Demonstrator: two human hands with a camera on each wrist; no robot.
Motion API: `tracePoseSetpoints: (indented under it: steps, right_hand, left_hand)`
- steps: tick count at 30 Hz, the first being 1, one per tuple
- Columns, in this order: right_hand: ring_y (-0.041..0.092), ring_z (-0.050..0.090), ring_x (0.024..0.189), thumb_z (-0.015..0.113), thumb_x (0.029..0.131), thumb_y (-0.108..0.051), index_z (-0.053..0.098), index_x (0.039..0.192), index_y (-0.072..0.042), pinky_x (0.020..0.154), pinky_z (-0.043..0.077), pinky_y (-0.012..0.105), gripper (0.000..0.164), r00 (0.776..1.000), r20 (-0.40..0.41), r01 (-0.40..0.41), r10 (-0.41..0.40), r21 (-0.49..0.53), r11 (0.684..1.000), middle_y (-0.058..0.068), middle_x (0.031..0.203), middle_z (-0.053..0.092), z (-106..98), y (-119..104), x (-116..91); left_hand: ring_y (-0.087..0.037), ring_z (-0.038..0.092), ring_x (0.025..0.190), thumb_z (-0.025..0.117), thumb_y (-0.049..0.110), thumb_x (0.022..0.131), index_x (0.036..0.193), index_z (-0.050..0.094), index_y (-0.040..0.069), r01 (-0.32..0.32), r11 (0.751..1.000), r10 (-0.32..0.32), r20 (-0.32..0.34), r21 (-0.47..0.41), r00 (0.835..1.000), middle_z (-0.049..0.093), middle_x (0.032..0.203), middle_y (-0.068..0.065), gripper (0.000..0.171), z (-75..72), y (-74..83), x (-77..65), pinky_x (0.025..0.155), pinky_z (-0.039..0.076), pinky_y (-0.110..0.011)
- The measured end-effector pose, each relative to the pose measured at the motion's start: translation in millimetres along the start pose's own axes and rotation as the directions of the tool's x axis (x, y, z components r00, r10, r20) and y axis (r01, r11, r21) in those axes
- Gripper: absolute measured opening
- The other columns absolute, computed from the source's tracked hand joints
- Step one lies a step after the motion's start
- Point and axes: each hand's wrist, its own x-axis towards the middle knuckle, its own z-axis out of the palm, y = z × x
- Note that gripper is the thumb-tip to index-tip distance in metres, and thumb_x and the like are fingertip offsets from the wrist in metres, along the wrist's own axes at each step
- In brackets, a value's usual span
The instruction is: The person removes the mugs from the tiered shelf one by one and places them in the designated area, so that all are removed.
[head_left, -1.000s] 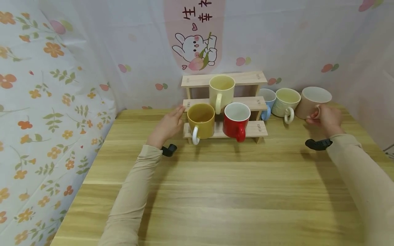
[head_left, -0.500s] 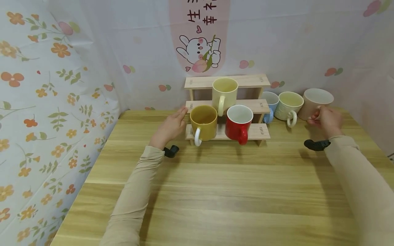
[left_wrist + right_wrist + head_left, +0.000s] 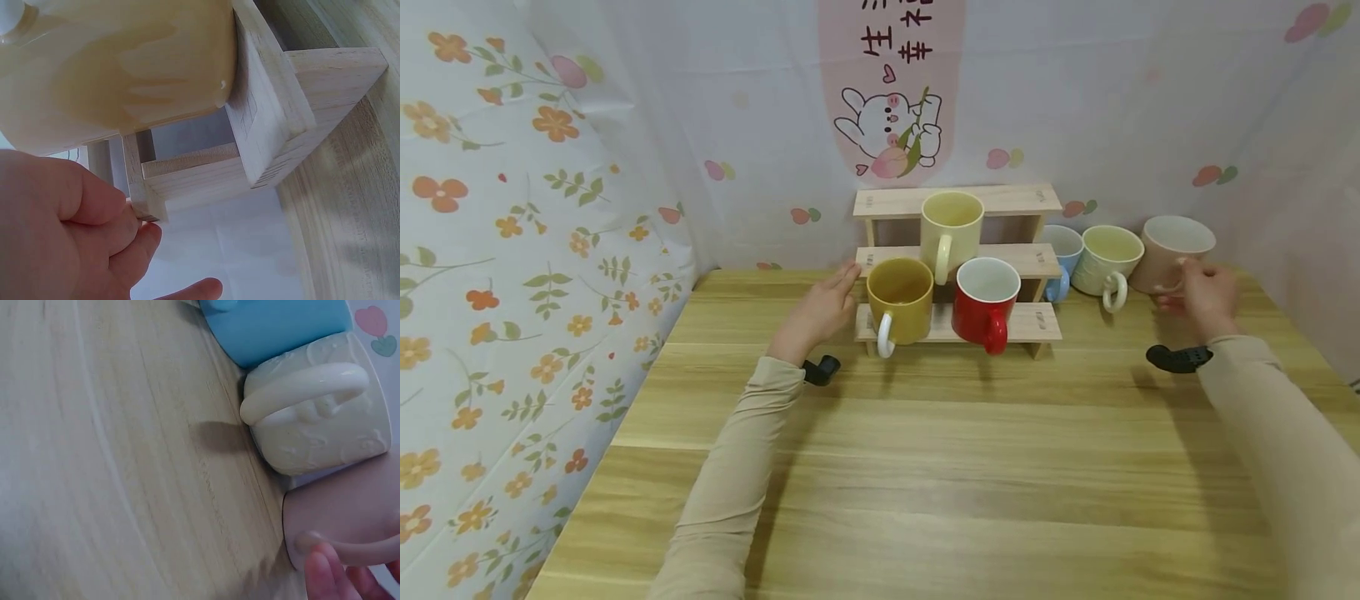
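In the head view, my left hand (image 3: pixel 820 312) is at the left end of a three-step wooden rack (image 3: pixel 1030 321). The left wrist view has its thumb and finger pinching the end of the middle step. A mustard mug (image 3: pixel 899 304) with a white handle and a red mug (image 3: pixel 985 304) stand on the lowest step. A pale yellow mug (image 3: pixel 951 233) sits on the middle one. Over at the right, my right hand (image 3: pixel 1210 296) grips the handle of a dusty pink mug (image 3: pixel 350 506), which stands upright on the table; some fingers are hidden behind the handle.
Between the rack and the pink mug stand a light blue mug (image 3: pixel 1063 250) and a cream mug (image 3: pixel 1105 262) with a raised pattern, close together. A printed cloth (image 3: pixel 760 142) hangs right behind them. Wooden table (image 3: pixel 970 475) stretches in front of the rack.
The head view has shifted a little, so the scene sits slightly lower and further right. Both hands stay at the rack and the pink mug; the mugs keep their places.
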Motion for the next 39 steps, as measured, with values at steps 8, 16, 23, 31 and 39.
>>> tracePoseSetpoints:
  steps: [8, 16, 23, 31, 39]
  right_hand:
    - [0.006, 0.058, 0.040, 0.041, 0.094, -0.020, 0.050, 0.093, -0.015, 0.041, 0.052, 0.021, 0.011, 0.981, -0.172, -0.076, 0.085, 0.056, 0.996, -0.010, 0.071, 0.052, -1, -5, -15]
    - [0.007, 0.057, 0.040, 0.044, 0.095, -0.019, 0.059, 0.081, -0.014, 0.039, 0.049, 0.021, 0.020, 0.989, -0.140, -0.039, 0.048, 0.067, 0.997, -0.009, 0.056, 0.058, -1, -7, -29]
    - [0.007, 0.053, 0.038, 0.053, 0.094, -0.025, 0.063, 0.062, -0.017, 0.034, 0.044, 0.021, 0.035, 0.996, -0.087, 0.006, 0.002, 0.084, 0.996, -0.009, 0.053, 0.058, 9, -13, -46]
    - [0.006, 0.046, 0.036, 0.047, 0.093, -0.016, 0.063, 0.056, -0.018, 0.035, 0.038, 0.018, 0.041, 0.998, -0.033, 0.053, -0.051, 0.043, 0.998, -0.009, 0.050, 0.058, 33, -21, -64]
    - [0.006, 0.045, 0.036, 0.048, 0.089, -0.008, 0.064, 0.053, -0.015, 0.034, 0.034, 0.017, 0.040, 0.996, 0.007, 0.090, -0.091, 0.092, 0.992, -0.006, 0.047, 0.057, 52, -25, -74]
  left_hand:
    - [-0.038, 0.025, 0.142, 0.026, 0.020, 0.101, 0.154, 0.017, 0.010, -0.004, 1.000, 0.004, -0.015, 0.007, 1.000, 0.013, 0.160, -0.009, 0.055, 1.4, 0.0, 1.4, 0.118, 0.022, -0.045]
    - [-0.035, 0.024, 0.143, 0.027, 0.020, 0.101, 0.154, 0.017, 0.011, -0.003, 1.000, 0.003, -0.013, 0.003, 1.000, 0.015, 0.160, -0.009, 0.055, 2.1, 0.8, 1.9, 0.119, 0.021, -0.043]
    - [-0.035, 0.024, 0.143, 0.027, 0.018, 0.100, 0.154, 0.017, 0.010, 0.005, 1.000, -0.004, -0.017, 0.007, 1.000, 0.016, 0.160, -0.009, 0.055, 1.7, 0.8, 1.8, 0.119, 0.022, -0.044]
    - [-0.036, 0.023, 0.144, 0.025, 0.020, 0.100, 0.154, 0.015, 0.011, 0.009, 1.000, -0.009, -0.006, 0.013, 1.000, 0.013, 0.161, -0.008, 0.055, 2.2, -0.3, 0.8, 0.119, 0.020, -0.046]
    - [-0.032, 0.021, 0.145, 0.026, 0.019, 0.100, 0.155, 0.015, 0.013, 0.012, 1.000, -0.012, 0.005, -0.003, 1.000, 0.012, 0.161, -0.004, 0.056, 1.1, -0.7, 1.7, 0.120, 0.020, -0.043]
